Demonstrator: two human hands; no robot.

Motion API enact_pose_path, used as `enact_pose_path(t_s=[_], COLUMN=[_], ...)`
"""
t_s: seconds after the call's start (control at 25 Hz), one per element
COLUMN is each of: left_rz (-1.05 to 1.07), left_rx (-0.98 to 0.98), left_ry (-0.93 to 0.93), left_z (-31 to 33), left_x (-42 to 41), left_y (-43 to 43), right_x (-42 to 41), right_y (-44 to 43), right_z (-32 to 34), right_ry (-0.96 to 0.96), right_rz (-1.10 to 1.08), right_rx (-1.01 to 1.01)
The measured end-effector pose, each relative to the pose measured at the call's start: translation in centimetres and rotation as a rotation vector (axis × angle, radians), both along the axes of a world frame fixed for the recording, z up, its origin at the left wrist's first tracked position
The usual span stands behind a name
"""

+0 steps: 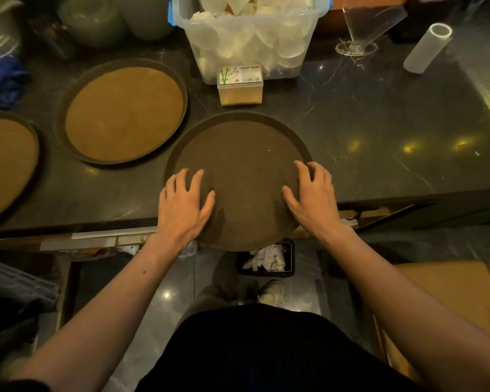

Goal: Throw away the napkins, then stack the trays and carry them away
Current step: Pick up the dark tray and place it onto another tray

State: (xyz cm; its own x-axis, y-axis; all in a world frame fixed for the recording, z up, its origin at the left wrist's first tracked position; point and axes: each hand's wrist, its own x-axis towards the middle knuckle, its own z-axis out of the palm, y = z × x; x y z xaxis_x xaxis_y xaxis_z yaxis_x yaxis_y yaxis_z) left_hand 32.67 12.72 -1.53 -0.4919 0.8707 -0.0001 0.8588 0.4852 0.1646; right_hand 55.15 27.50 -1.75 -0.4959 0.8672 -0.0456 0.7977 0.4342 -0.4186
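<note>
Left hand (181, 205) spread flat on dark tray (238, 154), right hand (311, 193) fingers splayed over its rim, tray overhanging counter (379, 137) edge

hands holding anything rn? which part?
Both hands are on the dark round tray: left hand and right hand lie on its near left and right sides, fingers spread. A closed grip cannot be told.

A dark round tray (239, 171) overhangs the counter's near edge. Two tan-lined trays (124, 113) (3, 165) lie flat left (well apart from the bin's napkins (266, 257)).
</note>
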Motion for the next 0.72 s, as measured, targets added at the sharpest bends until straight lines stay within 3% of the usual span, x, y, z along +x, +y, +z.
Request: enact_pose_path(t_s=[0.72], left_rz=[0.199], left_rx=[-0.001], left_ry=[-0.327], left_z=[-2.6], left_x=[-8.8], left_y=[3.1], right_x=[-2.6], right_y=[-0.1], right_z=[-2.3], right_ry=[0.162], right_rz=[-0.483], right_rx=[-0.180])
